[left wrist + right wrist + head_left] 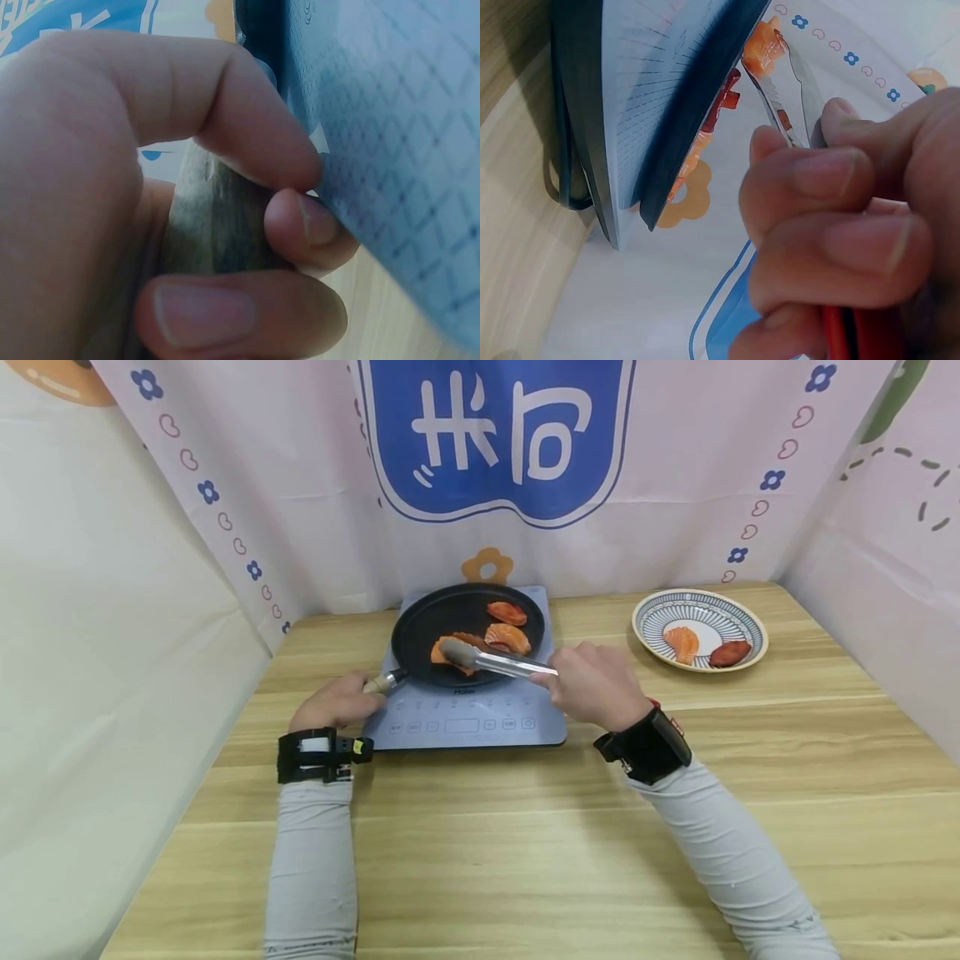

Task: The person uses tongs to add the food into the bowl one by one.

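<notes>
Printed cloth (pixel 300 468) hangs behind the wood-grain table (pixel 480 852) and pan (pixel 438 617).

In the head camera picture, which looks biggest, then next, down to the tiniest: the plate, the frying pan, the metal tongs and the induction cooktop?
1. Induction cooktop, even with its back partly covered
2. Frying pan
3. Plate
4. Metal tongs, going by the part that shows
</notes>
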Available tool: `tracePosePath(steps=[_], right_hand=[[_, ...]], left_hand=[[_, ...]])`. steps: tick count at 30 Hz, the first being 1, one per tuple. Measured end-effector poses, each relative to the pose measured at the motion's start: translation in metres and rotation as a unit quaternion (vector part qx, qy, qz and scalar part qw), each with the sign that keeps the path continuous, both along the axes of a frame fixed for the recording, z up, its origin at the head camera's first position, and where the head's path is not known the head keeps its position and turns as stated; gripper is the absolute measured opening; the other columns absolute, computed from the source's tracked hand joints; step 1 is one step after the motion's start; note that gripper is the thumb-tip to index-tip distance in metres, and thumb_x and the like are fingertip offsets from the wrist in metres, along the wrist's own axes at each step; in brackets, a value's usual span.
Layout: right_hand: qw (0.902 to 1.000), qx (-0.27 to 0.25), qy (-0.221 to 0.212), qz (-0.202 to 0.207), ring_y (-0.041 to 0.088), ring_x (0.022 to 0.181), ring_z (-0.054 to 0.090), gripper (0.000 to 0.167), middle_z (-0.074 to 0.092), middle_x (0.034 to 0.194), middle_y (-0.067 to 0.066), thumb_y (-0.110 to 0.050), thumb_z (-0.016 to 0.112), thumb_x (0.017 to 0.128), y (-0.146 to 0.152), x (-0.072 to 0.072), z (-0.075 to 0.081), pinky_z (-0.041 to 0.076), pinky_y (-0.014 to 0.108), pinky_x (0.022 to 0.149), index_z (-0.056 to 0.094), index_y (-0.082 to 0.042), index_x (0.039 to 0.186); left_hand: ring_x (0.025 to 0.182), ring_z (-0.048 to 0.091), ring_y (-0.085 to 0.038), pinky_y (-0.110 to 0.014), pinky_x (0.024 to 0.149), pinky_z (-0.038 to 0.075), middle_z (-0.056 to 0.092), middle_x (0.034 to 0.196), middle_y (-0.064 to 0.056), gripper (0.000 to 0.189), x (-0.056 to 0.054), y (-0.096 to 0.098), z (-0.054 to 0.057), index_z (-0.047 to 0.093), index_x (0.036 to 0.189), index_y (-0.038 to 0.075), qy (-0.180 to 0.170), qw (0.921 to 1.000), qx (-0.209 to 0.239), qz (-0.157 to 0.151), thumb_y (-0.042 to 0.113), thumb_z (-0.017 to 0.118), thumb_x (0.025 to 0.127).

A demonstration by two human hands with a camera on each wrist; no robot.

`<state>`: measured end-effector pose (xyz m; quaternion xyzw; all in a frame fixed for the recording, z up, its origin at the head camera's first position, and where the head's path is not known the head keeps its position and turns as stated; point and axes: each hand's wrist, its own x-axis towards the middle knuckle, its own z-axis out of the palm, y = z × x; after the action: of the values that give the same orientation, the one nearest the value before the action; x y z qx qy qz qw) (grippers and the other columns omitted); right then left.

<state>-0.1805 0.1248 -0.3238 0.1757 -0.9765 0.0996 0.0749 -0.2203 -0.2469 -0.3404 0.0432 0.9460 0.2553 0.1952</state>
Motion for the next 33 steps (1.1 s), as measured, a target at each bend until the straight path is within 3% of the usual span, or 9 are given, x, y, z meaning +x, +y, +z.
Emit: tracePosePath(steps=[22,33], right_hand=[[0.9998,0.018,-0.009,-0.004,0.02,0.06,0.055,0.04,0.057,0.067,0.0,-0.048,0.065,0.102,-0.008,0.0018,-0.0062,0.037,0.035,0.049,0.067,-0.013,0.082],[0.9999,-0.004,0.008,-0.01,0.02,0.055,0.05,0.047,0.048,0.063,-0.001,-0.052,0.061,0.103,-0.0061,0.0019,-0.0036,0.032,0.035,0.048,0.062,-0.013,0.079]], left_hand=[[0.068,0.048,-0.017,-0.029,0.059,0.042,0.052,0.084,-0.005,0.032,-0.0013,-0.0011,-0.0007,0.056,0.118,-0.003,-0.001,0.9999,0.01,-0.002,0.024,0.055,0.101],[0.069,0.048,-0.018,-0.029,0.06,0.042,0.054,0.086,-0.006,0.032,-0.0014,-0.001,-0.0019,0.057,0.118,-0.002,0.003,1.0,0.006,0.001,0.025,0.054,0.101]])
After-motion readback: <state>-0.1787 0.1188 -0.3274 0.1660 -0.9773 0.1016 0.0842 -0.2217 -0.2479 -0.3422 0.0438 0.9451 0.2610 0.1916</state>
